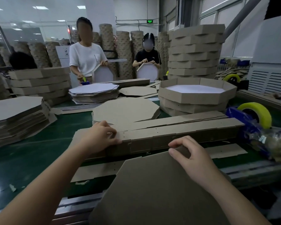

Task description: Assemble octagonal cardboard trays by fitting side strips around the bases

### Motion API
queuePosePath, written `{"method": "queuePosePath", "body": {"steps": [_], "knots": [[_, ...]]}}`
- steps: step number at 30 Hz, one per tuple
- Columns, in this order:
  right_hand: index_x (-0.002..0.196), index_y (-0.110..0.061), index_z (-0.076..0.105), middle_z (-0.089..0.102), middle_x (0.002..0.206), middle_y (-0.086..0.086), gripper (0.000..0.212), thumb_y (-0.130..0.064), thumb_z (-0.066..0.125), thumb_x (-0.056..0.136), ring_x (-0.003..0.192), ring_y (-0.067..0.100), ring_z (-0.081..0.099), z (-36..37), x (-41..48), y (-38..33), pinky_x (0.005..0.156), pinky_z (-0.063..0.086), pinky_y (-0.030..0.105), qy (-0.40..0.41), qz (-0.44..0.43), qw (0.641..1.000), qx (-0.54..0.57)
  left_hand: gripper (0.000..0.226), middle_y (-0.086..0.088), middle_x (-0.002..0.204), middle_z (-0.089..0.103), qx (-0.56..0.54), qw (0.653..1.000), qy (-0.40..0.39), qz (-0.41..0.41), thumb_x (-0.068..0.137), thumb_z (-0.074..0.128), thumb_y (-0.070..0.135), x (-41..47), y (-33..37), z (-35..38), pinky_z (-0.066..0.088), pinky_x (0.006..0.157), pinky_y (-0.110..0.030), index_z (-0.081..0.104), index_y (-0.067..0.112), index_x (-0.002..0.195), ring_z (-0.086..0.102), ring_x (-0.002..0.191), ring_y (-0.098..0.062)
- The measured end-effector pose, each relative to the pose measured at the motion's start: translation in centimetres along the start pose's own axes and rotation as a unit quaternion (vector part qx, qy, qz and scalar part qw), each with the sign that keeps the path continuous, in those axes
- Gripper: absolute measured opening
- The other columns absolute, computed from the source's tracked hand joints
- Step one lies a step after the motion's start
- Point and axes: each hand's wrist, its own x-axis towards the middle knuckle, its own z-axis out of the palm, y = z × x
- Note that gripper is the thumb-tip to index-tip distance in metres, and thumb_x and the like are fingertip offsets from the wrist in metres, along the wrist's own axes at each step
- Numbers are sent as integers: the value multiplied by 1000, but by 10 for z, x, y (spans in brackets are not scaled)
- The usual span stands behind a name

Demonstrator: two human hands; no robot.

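Bright workshop hall, white ceiling light panels [40, 7], broad white pillar [101, 12] mid-room, glass partition [23, 33] on the left, tall grey-framed windows [221, 15] on the right wall, lit green sign [149, 21] high up, dark green worktable [44, 148], pale grey vented machine cabinet [269, 82] far right

A cardboard-packaging factory floor; finished trays [195, 51] tower in stacks; octagonal bases [94, 92] lie piled on the long green counter [31, 143]. A person in white [86, 57] and one in black [147, 57] hold trays opposite; a tape dispenser [243, 117] sits nearby.
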Motion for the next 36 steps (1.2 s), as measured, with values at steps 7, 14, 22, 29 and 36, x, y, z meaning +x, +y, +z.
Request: {"method": "queuePosePath", "body": {"steps": [7, 14, 22, 29, 36], "knots": [[93, -35, 62, 56, 99, -21, 8, -39, 56, 93, 94, -8, 52, 3, 8, -10, 71, 41, 10, -26, 13, 999, 16, 62, 11, 119, 48, -63, 997, -24, 43, 64, 58, 75, -6, -2, -17, 39, 99, -34, 61, 31, 108, 41, 113, -10], [106, -33, 70, 68, 104, -20, 76, -82, 26, 68, 102, -2, 57, -4, 24, -15, 86, 38, 24, -124, 137, 979, 89, 49, 16, 89, 57, -201, 964, 146, 91, 62, 51, 75, -52, 28, -49, 42, 61, -13, 47, 38, 95, 56, 78, -2], [96, -26, 67, 76, 97, -3, 26, -44, 49, 97, 86, 13, 73, -12, 35, -29, 87, 53, 37, 80, 167, 901, 392, 54, 24, 89, 49, -142, 955, 230, 125, 66, 49, 71, -90, 49, -60, 40, 62, -14, 45, 36, 106, 52, 79, 0], [86, -19, 74, 76, 93, 5, 25, -31, 55, 96, 90, 19, 72, -49, 30, -76, 84, 57, 39, 211, 29, 879, 428, 63, 13, 95, 59, -142, 940, 277, 141, 76, 42, 69, -101, 69, -50, 51, 60, -26, 60, 19, 110, 60, 75, -13], [85, -27, 70, 74, 85, -6, 20, -38, 54, 83, 82, 9, 71, -91, 1, -120, 64, 56, 20, 264, -81, 905, 325, 56, 8, 104, 63, -143, 914, 326, 195, 77, 52, 61, -109, 95, -59, 49, 63, -17, 58, 19, 113, 60, 81, -9]]}}
